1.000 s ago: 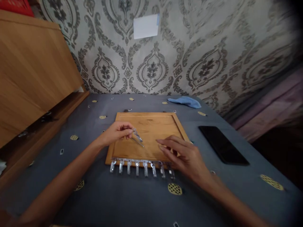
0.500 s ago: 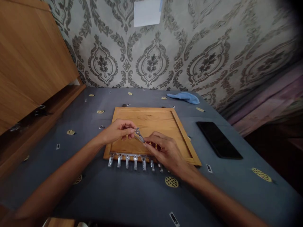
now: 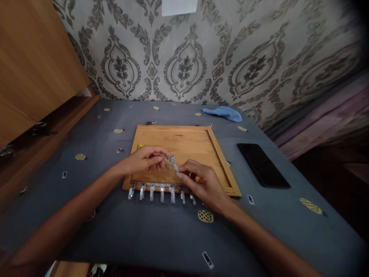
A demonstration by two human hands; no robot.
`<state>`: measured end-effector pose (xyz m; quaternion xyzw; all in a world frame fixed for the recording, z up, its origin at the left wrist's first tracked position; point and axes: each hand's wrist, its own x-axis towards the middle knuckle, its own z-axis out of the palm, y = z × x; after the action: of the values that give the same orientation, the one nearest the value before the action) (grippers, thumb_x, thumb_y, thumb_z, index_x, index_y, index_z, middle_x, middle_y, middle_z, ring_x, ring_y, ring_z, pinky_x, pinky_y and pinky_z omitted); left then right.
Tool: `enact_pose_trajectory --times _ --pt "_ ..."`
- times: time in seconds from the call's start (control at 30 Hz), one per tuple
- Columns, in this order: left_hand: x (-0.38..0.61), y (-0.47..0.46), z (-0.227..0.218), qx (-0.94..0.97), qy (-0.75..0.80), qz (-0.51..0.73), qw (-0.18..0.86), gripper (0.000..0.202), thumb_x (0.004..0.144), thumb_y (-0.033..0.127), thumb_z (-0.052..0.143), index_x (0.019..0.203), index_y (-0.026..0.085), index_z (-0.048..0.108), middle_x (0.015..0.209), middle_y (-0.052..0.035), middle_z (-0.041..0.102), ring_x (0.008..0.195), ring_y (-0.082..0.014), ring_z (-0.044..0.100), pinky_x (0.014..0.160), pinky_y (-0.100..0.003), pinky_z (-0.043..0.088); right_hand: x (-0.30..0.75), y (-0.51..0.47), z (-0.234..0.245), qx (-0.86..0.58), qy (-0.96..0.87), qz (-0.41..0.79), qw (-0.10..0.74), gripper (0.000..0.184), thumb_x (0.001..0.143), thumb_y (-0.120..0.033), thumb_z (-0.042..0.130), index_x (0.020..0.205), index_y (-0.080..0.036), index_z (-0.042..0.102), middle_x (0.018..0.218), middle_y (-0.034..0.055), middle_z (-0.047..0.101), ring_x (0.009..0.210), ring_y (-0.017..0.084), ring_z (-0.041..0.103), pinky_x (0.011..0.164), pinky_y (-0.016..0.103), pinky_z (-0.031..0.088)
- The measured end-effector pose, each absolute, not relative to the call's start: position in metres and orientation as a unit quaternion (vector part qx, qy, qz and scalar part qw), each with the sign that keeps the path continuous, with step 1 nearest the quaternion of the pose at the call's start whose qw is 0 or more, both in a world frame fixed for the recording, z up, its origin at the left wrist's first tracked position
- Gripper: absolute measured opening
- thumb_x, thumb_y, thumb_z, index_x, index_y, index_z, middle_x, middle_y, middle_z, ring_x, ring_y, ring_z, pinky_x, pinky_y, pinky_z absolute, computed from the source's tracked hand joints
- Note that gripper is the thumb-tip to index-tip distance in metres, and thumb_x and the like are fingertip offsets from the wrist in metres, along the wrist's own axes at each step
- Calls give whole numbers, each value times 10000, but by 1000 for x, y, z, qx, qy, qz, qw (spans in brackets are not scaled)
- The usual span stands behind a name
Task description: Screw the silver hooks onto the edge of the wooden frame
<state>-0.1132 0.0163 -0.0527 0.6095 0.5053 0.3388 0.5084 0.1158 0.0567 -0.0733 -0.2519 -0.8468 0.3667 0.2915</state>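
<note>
Above a framed wooden board (image 3: 211, 148), my right hand (image 3: 206, 179) pinches the lower end of a small silver metal hook (image 3: 173, 159) between thumb and fingertips. The hook is tilted, with a flat plate at its top and a thin curved prong on its left side. Just left of it is my left hand (image 3: 145, 159), fingers loosely bent and apart. Its index fingertip comes close to the hook's top; whether they touch I cannot tell. Along the board's front edge several similar metal hooks (image 3: 162, 192) stand in a row, the rightmost partly behind my right hand.
A black phone-like slab (image 3: 263, 165) lies right of the board on the dark patterned tablecloth (image 3: 161, 238). A blue cloth (image 3: 223, 112) is at the back by the wallpapered wall (image 3: 184, 50). At the left stands a wooden cabinet (image 3: 40, 69). A small yellow piece (image 3: 141, 146) shows behind my left hand.
My left thumb and fingers have come off the hook, which stays in my right hand and now shows its top plate. The view has tipped slightly downward.
</note>
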Motion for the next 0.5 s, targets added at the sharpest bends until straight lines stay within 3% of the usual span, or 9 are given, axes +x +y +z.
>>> enact_pose_trajectory --times 0.3,0.5 --pt "-117 19 -63 642 518 317 469 226 868 271 512 1025 183 649 788 -38 674 676 -130 622 572 -223 491 126 69 -74 -294 -832 421 210 233 899 -361 542 742 -202 608 656 0 566 587 114 465 543 281 357" --pt "-117 18 -64 679 534 276 422 252 882 283 499 1041 184 668 813 -33 676 727 -144 617 666 -261 497 138 79 -71 -313 -840 416 153 362 923 -444 516 660 -196 527 561 -53 395 527 89 347 511 267 256"
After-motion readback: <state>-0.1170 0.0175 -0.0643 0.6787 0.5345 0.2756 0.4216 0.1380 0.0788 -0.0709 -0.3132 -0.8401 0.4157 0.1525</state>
